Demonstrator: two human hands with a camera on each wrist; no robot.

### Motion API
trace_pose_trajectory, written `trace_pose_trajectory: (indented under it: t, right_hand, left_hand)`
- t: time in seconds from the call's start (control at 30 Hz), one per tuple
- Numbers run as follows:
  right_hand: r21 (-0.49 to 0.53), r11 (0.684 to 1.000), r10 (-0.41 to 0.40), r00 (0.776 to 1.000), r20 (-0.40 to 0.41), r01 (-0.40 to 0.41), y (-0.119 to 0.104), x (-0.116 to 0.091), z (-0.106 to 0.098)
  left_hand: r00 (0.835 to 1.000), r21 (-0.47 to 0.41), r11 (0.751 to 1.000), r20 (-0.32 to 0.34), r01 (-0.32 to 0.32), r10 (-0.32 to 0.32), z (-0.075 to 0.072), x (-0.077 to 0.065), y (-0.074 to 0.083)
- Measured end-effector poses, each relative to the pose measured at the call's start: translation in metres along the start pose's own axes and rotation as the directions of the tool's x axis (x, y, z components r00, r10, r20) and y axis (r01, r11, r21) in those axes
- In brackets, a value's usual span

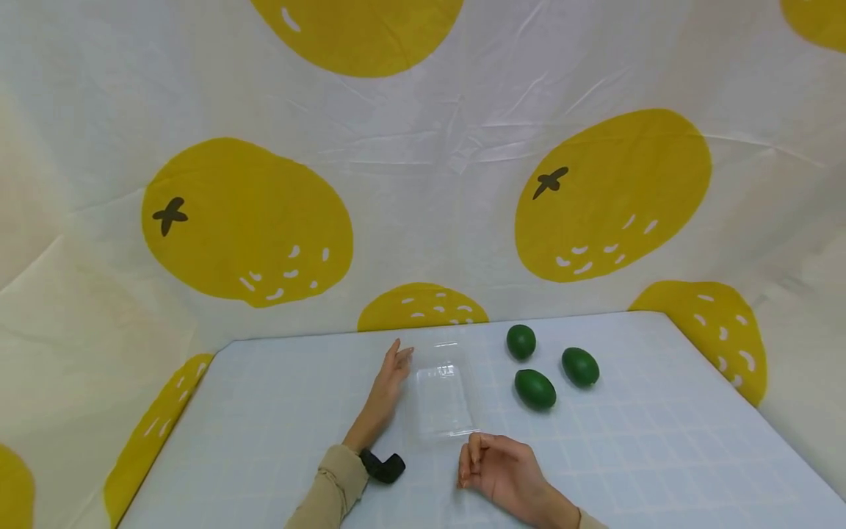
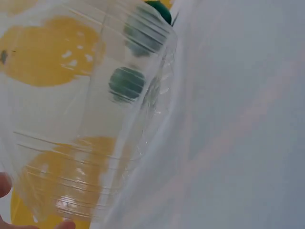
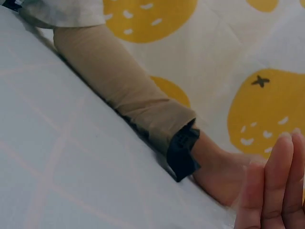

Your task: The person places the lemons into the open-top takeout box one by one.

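Observation:
A clear plastic container lies on the table, with ribbed walls showing close up in the left wrist view. My left hand is at its left side, fingers stretched toward the far left corner. In the left wrist view, fingertips appear by one end of the container; whether they touch it is unclear. Just off the near right corner is my right hand, fingers loosely bent and holding nothing. To the right of the container lie three green limes, also visible through the plastic in the left wrist view.
A pale checked cloth covers the table. Behind it hangs a white curtain printed with large yellow fruit, which also runs along both sides. A black band sits on the left wrist, below a rolled beige sleeve.

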State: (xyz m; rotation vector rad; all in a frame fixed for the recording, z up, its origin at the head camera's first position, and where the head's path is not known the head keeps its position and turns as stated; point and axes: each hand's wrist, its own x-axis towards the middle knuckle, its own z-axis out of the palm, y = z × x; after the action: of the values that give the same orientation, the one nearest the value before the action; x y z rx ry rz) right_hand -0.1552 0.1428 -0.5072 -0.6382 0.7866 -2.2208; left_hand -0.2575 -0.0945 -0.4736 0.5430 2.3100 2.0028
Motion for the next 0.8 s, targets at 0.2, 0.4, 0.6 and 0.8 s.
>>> trace_pose_trajectory:
  t: [0.2,0.4,0.6,0.8]
  right_hand:
    - [-0.055,0.995,-0.076,0.993,0.095,0.081,0.002,0.001,-0.001]
    - [-0.072,0.986,-0.135,0.968,0.213,0.153,0.008,0.005,0.001]
    - [-0.22,0.951,-0.155,0.95,0.273,0.218,-0.009,0.008,0.023]
    - [-0.417,0.827,-0.253,0.912,0.324,0.377,-0.054,0.013,0.043]
  left_hand:
    - [1.0,-0.019,1.0,-0.016,0.006,-0.007,-0.009,-0.014,0.009]
    - [0.994,0.154,0.983,-0.036,-0.095,0.102,-0.011,-0.037,0.037]
    - [0.983,0.183,0.967,-0.003,-0.179,0.183,-0.003,-0.053,0.041]
    - [0.939,0.304,0.892,0.031,-0.335,0.343,-0.002,-0.055,0.015]
